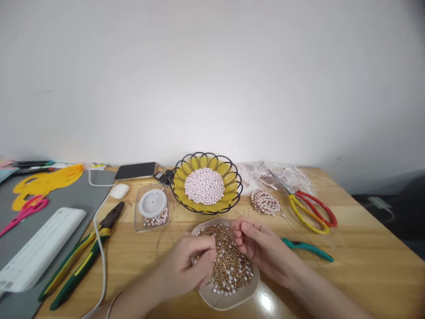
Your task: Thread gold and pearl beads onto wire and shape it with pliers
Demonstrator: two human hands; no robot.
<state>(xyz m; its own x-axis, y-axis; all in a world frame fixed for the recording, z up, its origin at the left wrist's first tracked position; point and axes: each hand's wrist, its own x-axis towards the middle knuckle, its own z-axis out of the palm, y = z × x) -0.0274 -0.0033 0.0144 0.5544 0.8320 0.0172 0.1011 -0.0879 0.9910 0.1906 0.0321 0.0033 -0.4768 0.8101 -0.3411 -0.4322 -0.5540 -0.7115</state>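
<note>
Both my hands hover over a shallow white dish point(232, 299) heaped with small gold beads and a few pearls. My left hand point(187, 266) is closed in a pinch at the dish's left side, its fingertips pressed together on something too small to make out. My right hand point(257, 246) curls over the dish's upper right, fingers bent and pinched near a thin wire. Behind the dish stands a black wire basket point(206, 184) with a yellow liner, holding pale pink pearls.
Left of the dish lie green-yellow pliers point(83, 254), a white cable, a clear box with a thread spool point(152, 206), a white case and pink scissors. To the right are a pearl bundle point(264, 201), red-yellow scissors point(310, 208), teal-handled pliers point(307, 249). A phone point(135, 170) lies behind.
</note>
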